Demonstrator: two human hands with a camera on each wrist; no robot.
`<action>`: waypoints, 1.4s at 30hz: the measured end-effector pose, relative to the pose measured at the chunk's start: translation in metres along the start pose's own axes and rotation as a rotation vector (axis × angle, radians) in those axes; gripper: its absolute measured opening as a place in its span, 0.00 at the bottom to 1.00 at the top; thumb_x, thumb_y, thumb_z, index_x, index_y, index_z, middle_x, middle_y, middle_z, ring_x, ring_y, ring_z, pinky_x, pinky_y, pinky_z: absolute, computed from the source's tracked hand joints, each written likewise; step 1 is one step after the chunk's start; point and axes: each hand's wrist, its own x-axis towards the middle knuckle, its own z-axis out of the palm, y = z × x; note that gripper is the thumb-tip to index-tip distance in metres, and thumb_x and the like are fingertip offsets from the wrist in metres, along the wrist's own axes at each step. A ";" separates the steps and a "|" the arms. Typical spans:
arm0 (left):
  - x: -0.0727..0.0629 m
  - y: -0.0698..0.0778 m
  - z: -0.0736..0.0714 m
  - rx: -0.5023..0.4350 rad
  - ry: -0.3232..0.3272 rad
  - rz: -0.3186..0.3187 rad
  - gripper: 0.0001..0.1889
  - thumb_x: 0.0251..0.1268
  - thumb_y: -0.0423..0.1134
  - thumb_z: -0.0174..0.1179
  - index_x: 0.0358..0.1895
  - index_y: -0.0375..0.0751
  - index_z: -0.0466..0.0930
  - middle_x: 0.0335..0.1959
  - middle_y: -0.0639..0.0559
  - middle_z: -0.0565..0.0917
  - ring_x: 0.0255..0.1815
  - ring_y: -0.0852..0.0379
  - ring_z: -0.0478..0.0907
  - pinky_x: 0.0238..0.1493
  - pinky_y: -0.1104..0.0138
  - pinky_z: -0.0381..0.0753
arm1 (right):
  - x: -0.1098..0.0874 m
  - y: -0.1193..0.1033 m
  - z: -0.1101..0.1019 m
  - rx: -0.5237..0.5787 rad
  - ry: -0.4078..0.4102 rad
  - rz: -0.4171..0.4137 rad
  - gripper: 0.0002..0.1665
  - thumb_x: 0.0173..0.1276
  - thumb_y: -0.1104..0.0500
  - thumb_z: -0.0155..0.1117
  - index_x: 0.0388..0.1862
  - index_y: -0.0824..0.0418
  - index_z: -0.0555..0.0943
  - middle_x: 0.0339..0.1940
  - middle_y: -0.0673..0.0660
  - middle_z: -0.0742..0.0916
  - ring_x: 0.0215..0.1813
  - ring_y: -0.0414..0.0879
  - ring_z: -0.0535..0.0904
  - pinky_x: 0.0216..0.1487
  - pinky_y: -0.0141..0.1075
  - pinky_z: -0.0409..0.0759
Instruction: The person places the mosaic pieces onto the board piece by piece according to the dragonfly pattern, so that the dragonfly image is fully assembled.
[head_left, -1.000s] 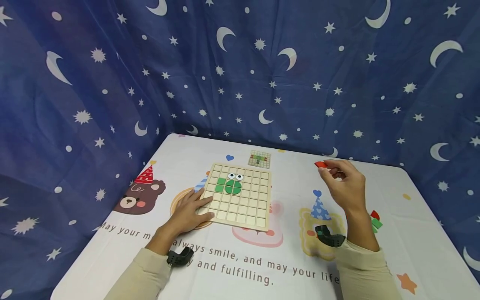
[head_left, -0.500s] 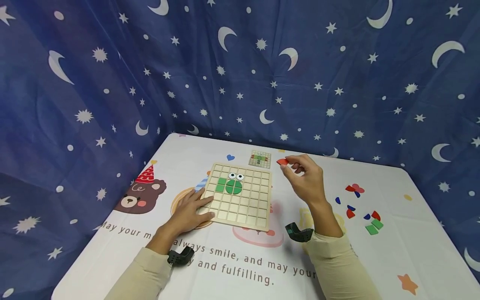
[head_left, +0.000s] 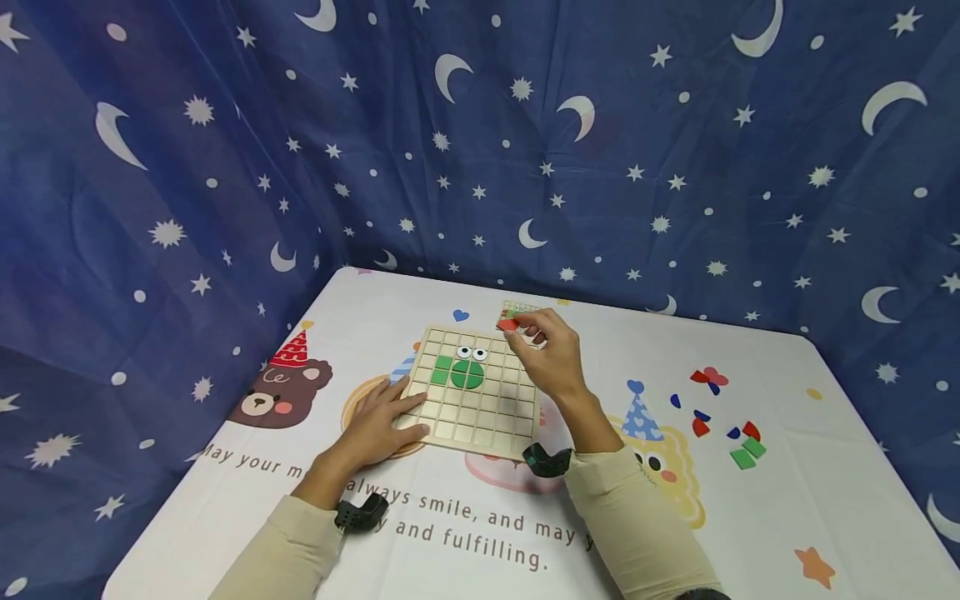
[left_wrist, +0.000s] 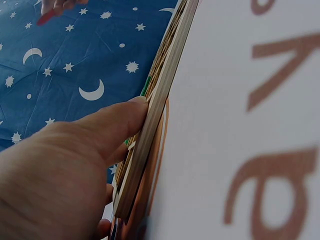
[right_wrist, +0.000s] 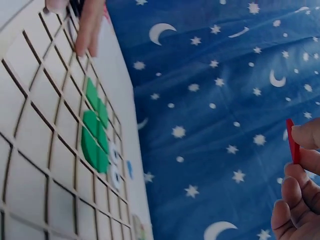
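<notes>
A white printed tablecloth [head_left: 420, 575] is covering the table. The left hand [head_left: 381, 423] is resting, fingers loosely spread, on the left edge of a wooden grid board [head_left: 483, 418], where green pieces [head_left: 474, 380] and two eyes [head_left: 464, 353] are sitting. Loose pieces [head_left: 744, 459] are lying well to the right. The right hand [head_left: 551, 350], thumb and finger closed together, is pinching a red piece [head_left: 507, 325] near the board's far edge, partly hiding a picture card [head_left: 510, 307]. A starry blue curtain [head_left: 480, 150] is hanging behind.
</notes>
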 end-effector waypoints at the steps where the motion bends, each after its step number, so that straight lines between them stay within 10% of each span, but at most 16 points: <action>1: 0.000 0.000 0.000 0.002 0.000 0.000 0.30 0.58 0.52 0.67 0.64 0.49 0.77 0.74 0.43 0.59 0.74 0.37 0.45 0.66 0.39 0.46 | 0.000 0.000 0.004 -0.001 -0.008 0.004 0.13 0.59 0.66 0.71 0.43 0.68 0.85 0.38 0.57 0.84 0.35 0.50 0.76 0.35 0.45 0.77; 42: 0.001 -0.002 0.001 0.026 0.000 -0.002 0.30 0.58 0.54 0.66 0.64 0.50 0.77 0.74 0.44 0.60 0.74 0.37 0.45 0.66 0.39 0.46 | -0.002 0.035 0.137 -0.184 -0.446 0.378 0.17 0.67 0.57 0.66 0.53 0.62 0.83 0.47 0.54 0.82 0.51 0.49 0.75 0.52 0.41 0.74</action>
